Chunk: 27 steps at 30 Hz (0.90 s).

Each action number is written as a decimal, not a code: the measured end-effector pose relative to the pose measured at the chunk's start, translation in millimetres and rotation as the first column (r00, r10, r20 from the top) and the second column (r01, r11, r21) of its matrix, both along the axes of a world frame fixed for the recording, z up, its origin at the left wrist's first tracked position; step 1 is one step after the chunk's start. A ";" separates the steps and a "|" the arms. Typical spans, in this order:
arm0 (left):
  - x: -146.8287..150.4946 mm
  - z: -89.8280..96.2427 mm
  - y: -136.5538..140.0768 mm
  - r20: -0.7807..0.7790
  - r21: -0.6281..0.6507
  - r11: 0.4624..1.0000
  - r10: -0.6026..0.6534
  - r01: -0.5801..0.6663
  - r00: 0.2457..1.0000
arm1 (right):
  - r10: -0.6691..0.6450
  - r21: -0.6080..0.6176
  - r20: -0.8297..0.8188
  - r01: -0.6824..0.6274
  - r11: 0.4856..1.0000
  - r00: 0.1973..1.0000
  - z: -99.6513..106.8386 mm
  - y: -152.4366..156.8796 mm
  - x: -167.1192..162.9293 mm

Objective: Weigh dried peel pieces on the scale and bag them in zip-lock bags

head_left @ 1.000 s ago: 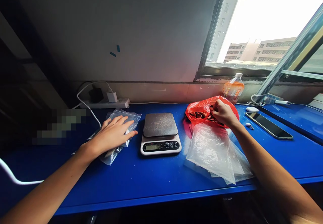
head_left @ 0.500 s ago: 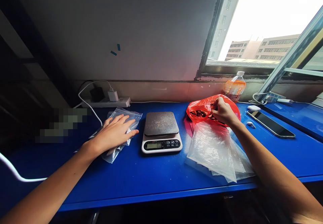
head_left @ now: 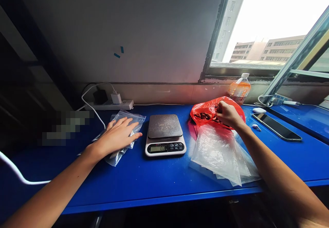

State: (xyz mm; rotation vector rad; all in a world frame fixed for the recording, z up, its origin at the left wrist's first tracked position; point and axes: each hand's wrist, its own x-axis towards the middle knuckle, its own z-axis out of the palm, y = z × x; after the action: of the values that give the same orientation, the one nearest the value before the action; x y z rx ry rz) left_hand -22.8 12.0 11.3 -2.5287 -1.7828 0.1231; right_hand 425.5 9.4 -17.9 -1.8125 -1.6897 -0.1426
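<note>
Sitting in red bag [head_left: 202, 106]: dark pieces [head_left: 205, 116], under right hand [head_left: 228, 113], fingers curled, can't tell if gripping. Scale [head_left: 165, 127] lies left, nearer left hand [head_left: 118, 136], spread over clear bags [head_left: 139, 119].

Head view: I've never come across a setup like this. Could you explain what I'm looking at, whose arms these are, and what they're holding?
There is no machine here: a person works with bare hands, and the camera on their head looks forward and down, so their arms enter from the bottom corners.

On the blue table, the left hand lies with fingers spread over some zip bags. The right hand is at the mouth of a red bag containing brown pieces; its fingers are curled, but whether they grip anything is hidden.

Between the hands sits a scale. Clear sheets lie in front of the red bag, a bottle stands behind it, and a phone lies to its right.
</note>
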 end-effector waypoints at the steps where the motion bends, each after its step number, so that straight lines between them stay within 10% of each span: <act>1: 0.0 0.0 -0.1 -0.002 0.000 1.000 0.001 -0.001 1.000 | -0.001 0.004 0.006 0.001 1.000 1.000 0.1 -0.1 0.1; 27: -1.8 -1.8 0.6 0.042 0.012 1.000 -0.018 0.017 0.999 | -0.129 -0.041 0.000 0.129 0.991 0.992 -8.9 3.8 10.6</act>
State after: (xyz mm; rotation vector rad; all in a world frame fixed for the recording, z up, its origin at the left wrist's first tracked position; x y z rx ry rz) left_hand -24.6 12.6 9.5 -2.5574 -1.7704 0.0591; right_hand 436.1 13.2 -26.8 -1.9518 -1.5839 -0.1620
